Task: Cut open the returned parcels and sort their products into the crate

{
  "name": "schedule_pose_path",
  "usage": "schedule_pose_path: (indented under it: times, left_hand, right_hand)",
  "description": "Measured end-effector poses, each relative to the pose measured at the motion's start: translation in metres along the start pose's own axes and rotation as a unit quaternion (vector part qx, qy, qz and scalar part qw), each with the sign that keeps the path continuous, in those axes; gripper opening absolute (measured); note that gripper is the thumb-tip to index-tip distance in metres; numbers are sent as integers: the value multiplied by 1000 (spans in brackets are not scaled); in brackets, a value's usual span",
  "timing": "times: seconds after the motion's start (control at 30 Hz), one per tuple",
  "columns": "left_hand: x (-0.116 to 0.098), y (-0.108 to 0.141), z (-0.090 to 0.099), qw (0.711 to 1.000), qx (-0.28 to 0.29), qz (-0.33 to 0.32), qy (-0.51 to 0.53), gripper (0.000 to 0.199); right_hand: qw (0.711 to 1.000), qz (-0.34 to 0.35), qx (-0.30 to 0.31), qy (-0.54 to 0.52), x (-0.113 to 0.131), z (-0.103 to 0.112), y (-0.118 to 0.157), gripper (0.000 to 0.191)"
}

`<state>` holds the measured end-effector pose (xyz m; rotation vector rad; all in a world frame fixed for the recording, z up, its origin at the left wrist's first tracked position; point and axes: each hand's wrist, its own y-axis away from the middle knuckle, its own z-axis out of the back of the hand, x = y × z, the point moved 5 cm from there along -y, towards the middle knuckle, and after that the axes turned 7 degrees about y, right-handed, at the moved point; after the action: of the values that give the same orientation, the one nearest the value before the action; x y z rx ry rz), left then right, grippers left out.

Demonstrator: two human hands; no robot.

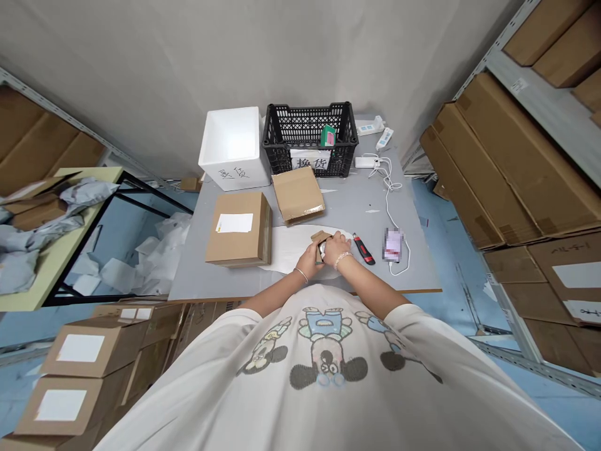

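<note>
Two hands on one small cardboard box (320, 235): left hand (308, 263) fingers clamped on its side, right hand (337, 248) fingers bent over it, one rounded item (322, 248) partly visible between them; whether the right fingers grip cannot be told. Just right of the right fingers, one cutter (364, 249); farther right, one phone (393, 245); left of the left fingers, one labelled carton (235, 247). Beyond the fingers, one smaller carton (298, 193), then one white bin (241, 175) and one black crate (346, 161) side by side.
</note>
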<state>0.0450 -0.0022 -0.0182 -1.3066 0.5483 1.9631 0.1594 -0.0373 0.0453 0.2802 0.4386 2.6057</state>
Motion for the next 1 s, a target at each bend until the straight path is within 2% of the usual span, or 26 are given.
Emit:
schedule_pose_path:
  times: [0.13,0.2,0.3,0.4,0.5,0.6,0.73,0.83,0.9,0.97,1.0]
  left_hand:
    - [-4,-1,0,1000,-2,1,-5,89]
    - [-5,-1,2,1000,-5,0,-6,89]
    - [-6,-1,7,1000,-12,-12,-10,87]
    - [-7,-4,13,1000,-19,-19,-11,85]
    - [-5,-6,20,1000,-23,-8,-12,85]
    - [-6,-7,24,1000,-21,-3,-15,89]
    - [-14,-8,27,1000,-10,-15,-18,96]
    - [-17,-8,33,999,-16,-17,-29,95]
    - [-15,-6,40,999,-25,-11,-36,92]
    - [-10,-3,48,998,-40,0,-39,91]
    - [-7,-2,51,998,-45,5,-39,92]
  right_hand:
    - [1000,1,20,16,-9,-3,-11,57]
    - [999,47,3,13,-11,-2,-12,56]
    - [990,129,-55,-13,-14,4,-5,50]
    - [977,157,-120,-86,-21,15,6,41]
    - [946,156,-170,-228,-32,29,11,34]
    - [878,116,-180,-427,-47,38,4,35]
    - [749,-3,-168,-641,-69,35,-11,36]
    - [652,-97,-171,-732,-87,28,-18,37]
    - [600,-139,-161,-771,-100,23,-20,39]
    - [568,-160,-140,-795,-110,18,-23,43]
    - [562,-167,-130,-800,-115,16,-23,44]
